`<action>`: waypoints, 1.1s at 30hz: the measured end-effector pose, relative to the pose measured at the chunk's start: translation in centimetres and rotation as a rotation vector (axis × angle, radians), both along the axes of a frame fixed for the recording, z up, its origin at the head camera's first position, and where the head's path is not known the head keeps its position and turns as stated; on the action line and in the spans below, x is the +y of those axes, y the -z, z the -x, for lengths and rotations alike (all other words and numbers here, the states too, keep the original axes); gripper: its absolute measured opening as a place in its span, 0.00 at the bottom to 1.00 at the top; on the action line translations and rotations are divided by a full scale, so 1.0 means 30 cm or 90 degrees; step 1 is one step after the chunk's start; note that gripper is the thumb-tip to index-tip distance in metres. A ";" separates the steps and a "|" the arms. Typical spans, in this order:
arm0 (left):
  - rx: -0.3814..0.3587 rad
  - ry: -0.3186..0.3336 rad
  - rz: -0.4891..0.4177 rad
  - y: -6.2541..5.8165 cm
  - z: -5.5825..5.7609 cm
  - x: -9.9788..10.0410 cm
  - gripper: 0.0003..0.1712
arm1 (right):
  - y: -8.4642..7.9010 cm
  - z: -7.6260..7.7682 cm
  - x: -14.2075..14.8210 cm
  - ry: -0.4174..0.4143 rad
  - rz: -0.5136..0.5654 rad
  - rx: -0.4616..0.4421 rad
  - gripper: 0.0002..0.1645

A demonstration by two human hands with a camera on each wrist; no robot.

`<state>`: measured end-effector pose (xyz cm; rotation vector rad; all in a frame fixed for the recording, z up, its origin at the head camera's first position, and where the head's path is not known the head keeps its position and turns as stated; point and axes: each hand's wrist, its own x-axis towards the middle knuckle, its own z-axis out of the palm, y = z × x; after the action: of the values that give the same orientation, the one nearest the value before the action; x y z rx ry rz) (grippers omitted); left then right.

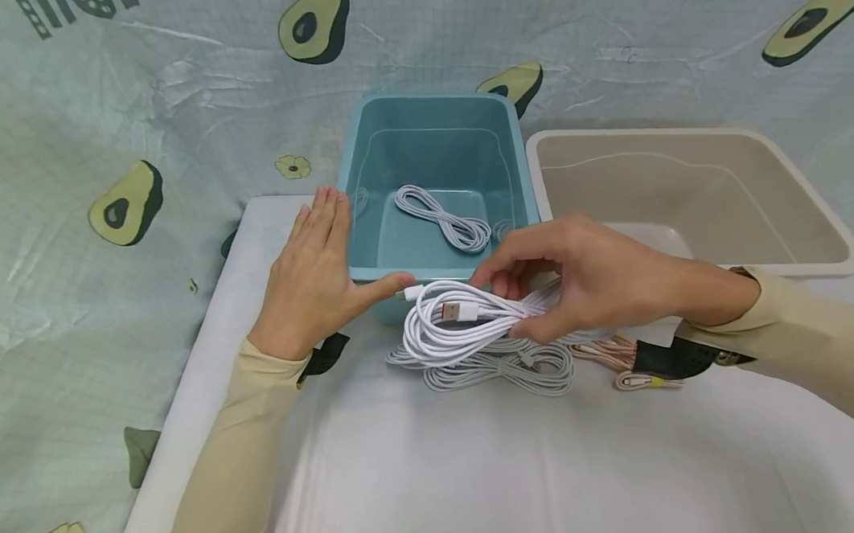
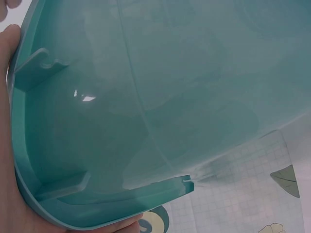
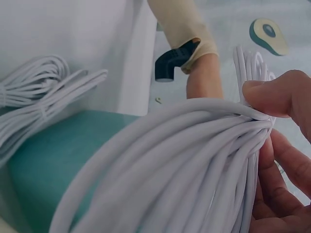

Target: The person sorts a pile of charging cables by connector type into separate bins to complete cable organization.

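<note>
Held coil, head view: the white cable coil (image 1: 438, 334) hangs just in front of the near rim of the blue bin (image 1: 442, 273), over loose white coils (image 1: 501, 379) on the table (image 1: 438, 475).
Right hand: the right hand (image 1: 590, 278) pinches the coil at its gathered right end.
Left hand: the left hand (image 1: 314, 272) lies along the bin's left rim, fingers straight, thumb spread toward the near rim.
Plugs: the USB plug (image 1: 460, 311) and a second connector sit among the loops, likely to snag.
Table edges: the blue bin stands near the far left corner, the beige bin (image 1: 681, 131) right beside it; the widest room lies on the table's near side.
Bin rim, left wrist view: smooth, ribbed underneath, probably light plastic that slides easily; steadying suits it.
Cable bundle, right wrist view: thumb and fingers squeeze the strands together; probably light, springy, hardly fragile, best held at this gathered waist.
</note>
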<state>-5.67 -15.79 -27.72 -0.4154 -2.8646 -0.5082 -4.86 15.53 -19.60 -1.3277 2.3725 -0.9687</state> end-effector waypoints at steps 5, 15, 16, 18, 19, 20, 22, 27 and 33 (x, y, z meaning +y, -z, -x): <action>-0.004 0.004 0.010 -0.003 -0.001 -0.003 0.70 | -0.032 0.011 -0.007 -0.003 -0.001 0.021 0.32; 0.005 0.005 0.015 -0.004 0.005 -0.004 0.67 | -0.104 0.060 -0.030 0.004 0.013 0.028 0.30; 0.011 0.006 0.014 -0.002 0.006 -0.004 0.68 | -0.110 0.066 -0.033 0.006 0.015 0.029 0.30; 0.019 0.010 0.014 0.002 0.005 -0.004 0.69 | -0.120 0.079 -0.036 0.012 0.020 0.032 0.30; 0.022 0.011 0.014 0.005 0.005 -0.004 0.70 | -0.123 0.086 -0.039 0.015 0.025 0.033 0.30; 0.022 0.012 0.013 0.006 0.003 -0.004 0.71 | -0.126 0.095 -0.042 0.015 0.031 0.035 0.30; 0.020 0.010 0.009 0.009 0.002 -0.004 0.73 | -0.130 0.112 -0.046 0.019 0.039 0.039 0.30; 0.000 0.001 -0.007 0.006 0.002 -0.002 0.75 | -0.139 0.157 -0.058 0.039 0.046 0.047 0.30; -0.008 -0.003 -0.011 0.000 0.003 -0.001 0.75 | -0.147 0.216 -0.075 0.082 0.037 0.054 0.29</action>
<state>-5.76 -15.81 -27.71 -0.4042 -2.8700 -0.5364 -11.34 13.29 -15.17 -1.2734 2.5383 -1.0444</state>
